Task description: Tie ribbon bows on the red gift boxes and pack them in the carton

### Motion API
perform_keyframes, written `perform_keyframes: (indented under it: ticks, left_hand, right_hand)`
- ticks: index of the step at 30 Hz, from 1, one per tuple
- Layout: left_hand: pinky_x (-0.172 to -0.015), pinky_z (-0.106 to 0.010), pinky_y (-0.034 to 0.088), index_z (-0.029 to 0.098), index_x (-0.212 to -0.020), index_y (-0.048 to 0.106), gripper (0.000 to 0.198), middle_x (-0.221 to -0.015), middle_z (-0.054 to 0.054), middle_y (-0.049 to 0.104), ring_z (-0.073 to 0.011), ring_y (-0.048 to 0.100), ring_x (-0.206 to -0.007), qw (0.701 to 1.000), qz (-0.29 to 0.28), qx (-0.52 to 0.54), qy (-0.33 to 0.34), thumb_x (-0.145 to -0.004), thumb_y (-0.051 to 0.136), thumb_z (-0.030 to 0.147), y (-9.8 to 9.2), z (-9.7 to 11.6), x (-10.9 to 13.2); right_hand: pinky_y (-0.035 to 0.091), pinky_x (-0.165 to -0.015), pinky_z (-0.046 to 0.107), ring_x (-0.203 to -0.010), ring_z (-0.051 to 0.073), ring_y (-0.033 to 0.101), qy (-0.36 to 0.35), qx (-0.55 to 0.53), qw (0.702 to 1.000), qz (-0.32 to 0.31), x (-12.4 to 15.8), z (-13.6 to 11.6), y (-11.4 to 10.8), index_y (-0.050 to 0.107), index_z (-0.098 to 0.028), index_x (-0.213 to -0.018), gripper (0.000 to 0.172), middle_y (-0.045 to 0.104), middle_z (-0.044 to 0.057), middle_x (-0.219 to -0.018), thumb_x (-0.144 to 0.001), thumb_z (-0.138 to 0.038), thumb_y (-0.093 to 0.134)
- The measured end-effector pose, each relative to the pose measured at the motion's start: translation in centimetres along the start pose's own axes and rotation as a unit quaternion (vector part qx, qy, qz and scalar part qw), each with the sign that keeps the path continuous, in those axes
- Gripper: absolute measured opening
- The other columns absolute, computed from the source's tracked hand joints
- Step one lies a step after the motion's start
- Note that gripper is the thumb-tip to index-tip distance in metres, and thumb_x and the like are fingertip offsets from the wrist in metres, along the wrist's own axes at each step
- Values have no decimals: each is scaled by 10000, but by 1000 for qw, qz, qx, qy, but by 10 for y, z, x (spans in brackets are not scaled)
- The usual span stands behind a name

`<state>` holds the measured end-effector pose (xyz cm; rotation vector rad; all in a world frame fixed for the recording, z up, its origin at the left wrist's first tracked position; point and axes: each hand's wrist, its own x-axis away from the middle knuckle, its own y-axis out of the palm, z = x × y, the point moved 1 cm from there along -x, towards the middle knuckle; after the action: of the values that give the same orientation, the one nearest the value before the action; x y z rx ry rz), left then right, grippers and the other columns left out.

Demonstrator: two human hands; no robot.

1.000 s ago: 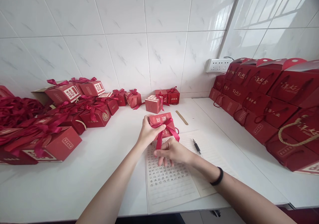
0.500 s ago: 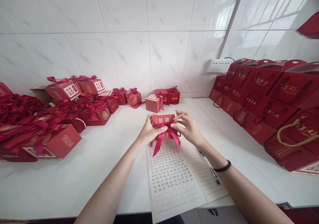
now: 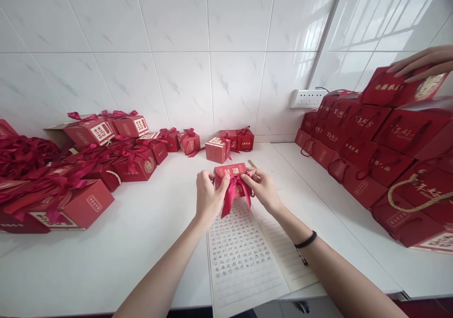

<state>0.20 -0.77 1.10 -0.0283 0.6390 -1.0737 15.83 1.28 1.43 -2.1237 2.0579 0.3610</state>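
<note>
A small red gift box (image 3: 229,169) with gold Chinese characters stands in front of me, over the top of an open notebook. Across its front is a dark pink ribbon bow (image 3: 230,200), both tails hanging down. My left hand (image 3: 209,193) is closed around the left side of the box, with the thumb at the bow's left side. On the right, my right hand (image 3: 264,188) pinches the ribbon near the bow's knot between thumb and fingers. Parts of the box and ribbon are hidden behind my fingers.
Under my forearms lies the notebook (image 3: 242,261), with a pen (image 3: 303,260) on it. Ribboned boxes (image 3: 134,164) crowd the left; a few more (image 3: 216,149) stand by the wall. A co-worker's hand (image 3: 426,61) rests on a box atop the right stack (image 3: 368,153), beside a power strip (image 3: 307,98).
My left hand has shifted its hold on the box, and the bow's tails hang closer together. At the right, a co-worker's hand has come in with a red box onto the stack.
</note>
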Motion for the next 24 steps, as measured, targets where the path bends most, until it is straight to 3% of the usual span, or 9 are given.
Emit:
perform_keyframes:
  ticks: [4,9,14,17,20,24]
  left_hand:
    - [-695,-317,470,213,-763,392,246,-820,-9,474,-151,508,-753,1000,-16,11,22,-849,507,413,-1,5,4]
    - [-721,-317,492,209,-763,428,218,-875,-19,465,-149,522,-783,998,-24,3,60,-837,540,381,1,5,6]
    - [-751,-307,510,196,-709,456,198,-861,-18,449,-138,530,-781,998,-40,55,15,-839,525,328,2,4,2]
    - [-772,-292,504,192,-702,465,209,-864,-21,462,-135,531,-798,996,-45,78,-10,-852,507,331,2,3,0]
    - [-771,-287,484,196,-707,451,212,-844,-18,480,-135,522,-786,996,-45,75,7,-866,482,332,2,1,1]
    - [-730,-289,448,206,-719,404,232,-778,-9,494,-145,505,-744,997,-57,58,10,-891,429,360,3,-2,2]
  right_hand:
    - [524,-673,294,-892,216,651,17,-11,1000,-3,2,-3,1,489,-182,-603,458,630,102,-1144,-624,-574,725]
    - [523,-723,322,-949,235,641,13,-9,1000,13,1,-1,1,496,-182,-604,450,615,105,-1176,-621,-567,728]
    - [523,-747,348,-919,234,648,21,-13,999,21,1,-3,-2,495,-185,-585,451,628,99,-1150,-601,-563,742]
    - [512,-607,300,-832,210,656,40,-29,999,22,0,-3,-3,504,-186,-599,444,635,86,-1146,-596,-554,752]
    - [414,-436,239,-710,169,639,53,-49,997,7,-2,-1,-5,493,-181,-604,459,640,82,-1132,-607,-561,750]
    - [342,-381,223,-542,94,549,70,-79,994,-7,-3,4,-7,490,-171,-604,466,653,66,-1060,-616,-550,761]
